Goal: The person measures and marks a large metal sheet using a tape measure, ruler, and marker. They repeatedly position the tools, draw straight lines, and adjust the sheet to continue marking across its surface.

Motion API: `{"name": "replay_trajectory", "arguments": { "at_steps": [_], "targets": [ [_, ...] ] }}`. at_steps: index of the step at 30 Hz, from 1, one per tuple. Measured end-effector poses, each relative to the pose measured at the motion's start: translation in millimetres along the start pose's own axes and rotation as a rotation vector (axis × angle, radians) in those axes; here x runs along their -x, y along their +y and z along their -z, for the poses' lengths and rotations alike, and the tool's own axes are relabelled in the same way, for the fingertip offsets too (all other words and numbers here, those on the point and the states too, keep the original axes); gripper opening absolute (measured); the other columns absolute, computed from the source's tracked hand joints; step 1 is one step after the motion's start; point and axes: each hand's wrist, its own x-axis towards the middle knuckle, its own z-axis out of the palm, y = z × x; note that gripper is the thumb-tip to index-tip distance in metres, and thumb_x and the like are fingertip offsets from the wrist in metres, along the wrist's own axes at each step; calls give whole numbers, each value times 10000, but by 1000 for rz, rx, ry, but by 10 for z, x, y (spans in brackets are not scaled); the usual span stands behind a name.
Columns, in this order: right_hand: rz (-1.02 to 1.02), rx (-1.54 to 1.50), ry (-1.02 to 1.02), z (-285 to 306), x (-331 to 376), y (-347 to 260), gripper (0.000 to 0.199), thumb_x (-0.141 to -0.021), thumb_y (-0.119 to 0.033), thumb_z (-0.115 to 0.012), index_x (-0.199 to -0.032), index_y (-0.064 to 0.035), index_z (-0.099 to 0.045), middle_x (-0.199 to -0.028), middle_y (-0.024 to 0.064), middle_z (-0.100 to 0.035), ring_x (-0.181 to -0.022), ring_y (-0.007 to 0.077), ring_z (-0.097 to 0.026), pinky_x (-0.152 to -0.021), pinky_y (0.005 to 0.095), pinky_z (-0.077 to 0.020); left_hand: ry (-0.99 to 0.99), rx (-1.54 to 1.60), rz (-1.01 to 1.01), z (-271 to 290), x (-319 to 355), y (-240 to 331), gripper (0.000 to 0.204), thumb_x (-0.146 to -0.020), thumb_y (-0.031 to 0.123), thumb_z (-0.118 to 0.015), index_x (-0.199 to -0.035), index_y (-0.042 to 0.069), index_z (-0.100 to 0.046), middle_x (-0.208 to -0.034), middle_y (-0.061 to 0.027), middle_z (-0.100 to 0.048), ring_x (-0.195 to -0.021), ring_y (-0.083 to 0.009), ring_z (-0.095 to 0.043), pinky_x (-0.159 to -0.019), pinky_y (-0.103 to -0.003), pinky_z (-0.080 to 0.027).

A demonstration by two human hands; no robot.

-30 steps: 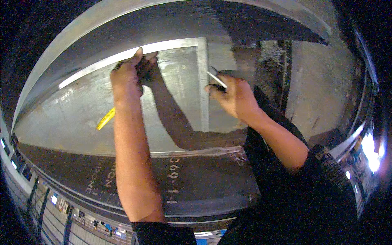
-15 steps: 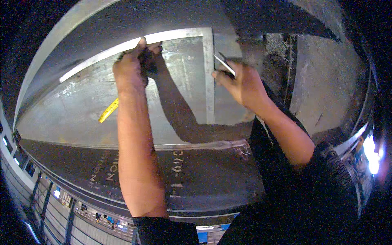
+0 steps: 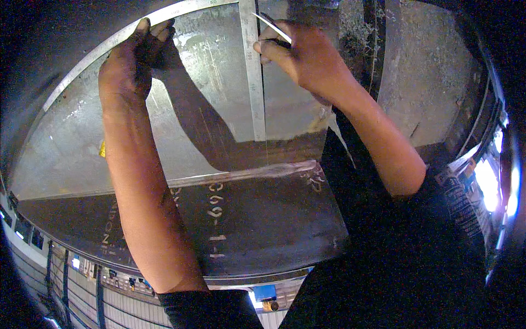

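Note:
A large L-shaped steel square (image 3: 253, 82) lies against a grey metal plate (image 3: 213, 71), its long arm along the top and its short arm pointing down. My left hand (image 3: 125, 68) is closed at the lower edge of the long arm, the thumb on the steel. My right hand (image 3: 315, 60) pinches a thin white marking stick (image 3: 274, 29), its tip close to the outer edge of the short arm, near the corner. Whether the tip touches the plate I cannot tell. A dark shadow of my left arm falls across the plate.
A bit of yellow measuring tape (image 3: 102, 148) shows beside my left forearm. Below a welded seam (image 3: 246, 174) runs a dark steel panel (image 3: 263, 219) with painted marks. A vertical gap (image 3: 378, 49) with rough edges lies right of my right hand.
The view has shifted, so the square and both hands appear higher and further left. My left forearm now covers most of the yellow tape. Both hands keep their hold.

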Motion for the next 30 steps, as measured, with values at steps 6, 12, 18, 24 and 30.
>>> {"name": "replay_trajectory", "arguments": {
  "at_steps": [6, 12, 18, 24, 30],
  "targets": [
    [-37, 52, -40, 20, 27, 83, 459, -881, -462, -566, -1015, -34, -663, -797, 271, -651, -776, 458, -640, -729, 525, -525, 32, -335, -10, -127, 103, -26, 517, -965, 394, -552, -1286, -11, -541, -1282, -224, -573, -1227, -284, -529, -1043, -337, -402],
    [-68, 185, 0, 263, 295, -176, 383, -878, -315, -591, -1129, -26, -604, -929, 267, -652, -851, 452, -631, -763, 519, -513, 58, -6, -34, -31, -18, -37, 336, -931, 75, -606, -1111, -196, -522, -1034, -279, -656, -895, -344, -690, -827, -337, -608],
    [-154, 227, -306, 508, 883, -153, 369, -866, -120, -575, -1207, 5, -508, -970, 282, -622, -883, 465, -614, -776, 513, -510, 67, -156, -114, -170, 147, 27, 298, -900, 41, -642, -1051, -191, -533, -1009, -260, -651, -891, -352, -693, -807, -350, -624],
    [-115, 150, -307, 447, 871, -161, 323, -859, -70, -573, -1150, 39, -485, -953, 288, -601, -864, 482, -597, -742, 520, -501, 93, -132, -100, -98, 91, 0, 238, -873, 15, -667, -1052, -88, -549, -1010, -193, -649, -892, -334, -694, -787, -385, -630],
    [-83, 45, -234, 163, 895, -99, 266, -862, -96, -591, -1084, 31, -516, -885, 258, -599, -809, 455, -603, -677, 503, -478, 170, 24, -41, -230, 208, 36, 192, -866, 19, -678, -1013, -61, -584, -932, -170, -678, -841, -307, -712, -753, -379, -625]
  ]
}}
